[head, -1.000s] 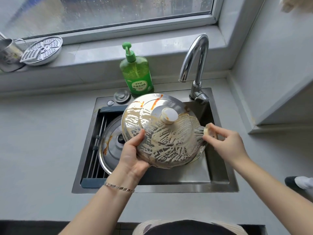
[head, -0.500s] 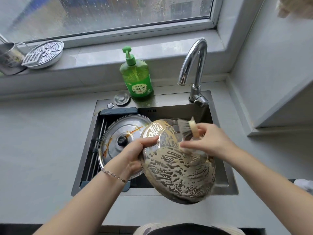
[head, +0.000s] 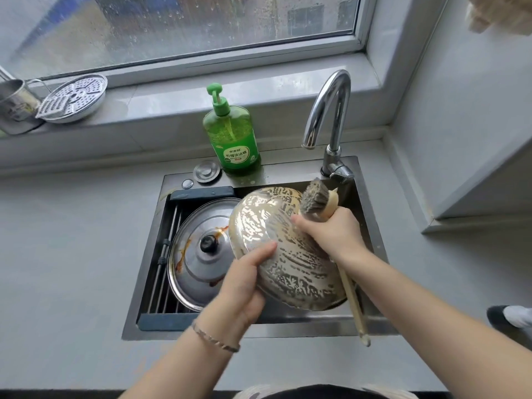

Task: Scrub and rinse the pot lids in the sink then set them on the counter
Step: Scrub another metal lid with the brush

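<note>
On the windowsill at far left, a metal cup (head: 15, 109) and a perforated steamer plate (head: 73, 99) leaning on it; below, a grey counter (head: 72, 254) around a steel sink (head: 288, 327); in the sink's left half, a steel lid with a black knob (head: 197, 270) rests tilted on a drying rack (head: 164, 269), streaked with orange sauce; behind the sink stands a green soap bottle (head: 231, 133). The left hand (head: 241, 286), a bracelet (head: 214, 338) on its wrist, grips the near-left rim of a second, sudsy lid (head: 293, 272), thumb on top; this lid is held tilted above the basin, covered in streaky foam, and overlaps the first lid's right edge. The right hand (head: 331, 234) is curled round a wooden brush (head: 313, 198), bristles up at the lid's far right rim; whether they touch it is unclear; the handle's long end reaches the sink's near edge. A curved faucet (head: 331, 110) rises at the sink's back right.
</note>
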The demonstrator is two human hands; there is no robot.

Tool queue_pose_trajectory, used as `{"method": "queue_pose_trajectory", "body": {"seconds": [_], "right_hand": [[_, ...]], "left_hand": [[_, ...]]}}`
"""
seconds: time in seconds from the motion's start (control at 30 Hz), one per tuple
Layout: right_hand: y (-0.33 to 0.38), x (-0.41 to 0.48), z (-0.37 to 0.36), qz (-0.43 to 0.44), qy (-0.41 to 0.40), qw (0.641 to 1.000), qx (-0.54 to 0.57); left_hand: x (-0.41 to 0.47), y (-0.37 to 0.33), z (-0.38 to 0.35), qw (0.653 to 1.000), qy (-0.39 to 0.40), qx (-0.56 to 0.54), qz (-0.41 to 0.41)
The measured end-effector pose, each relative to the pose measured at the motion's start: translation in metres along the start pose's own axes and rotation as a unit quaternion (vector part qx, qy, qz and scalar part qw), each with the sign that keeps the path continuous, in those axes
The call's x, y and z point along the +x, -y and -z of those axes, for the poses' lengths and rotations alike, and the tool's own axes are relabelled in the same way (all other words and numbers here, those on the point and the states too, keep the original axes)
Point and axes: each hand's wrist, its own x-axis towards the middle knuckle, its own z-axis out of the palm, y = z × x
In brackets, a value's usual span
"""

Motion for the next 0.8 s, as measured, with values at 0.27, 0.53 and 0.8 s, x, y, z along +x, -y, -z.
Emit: {"method": "queue_pose_trajectory", "body": {"seconds": [0.27,0.53,0.8], "right_hand": [[-0.002,-0.019,0.028,0.099,0.057,0.953,-0.28],[-0.021,-0.027,0.015,0.083,0.076,0.986,-0.12],[-0.034,-0.025,0.021,0.079,0.05,0.991,-0.1]], "left_hand": [[0.009,-0.016,0.013,0.992,-0.062,-0.106,-0.022],[0.001,0.0,0.003,0.995,-0.075,-0.05,-0.041],[-0.001,-0.002,0.005,0.995,-0.087,-0.021,-0.04]]}}
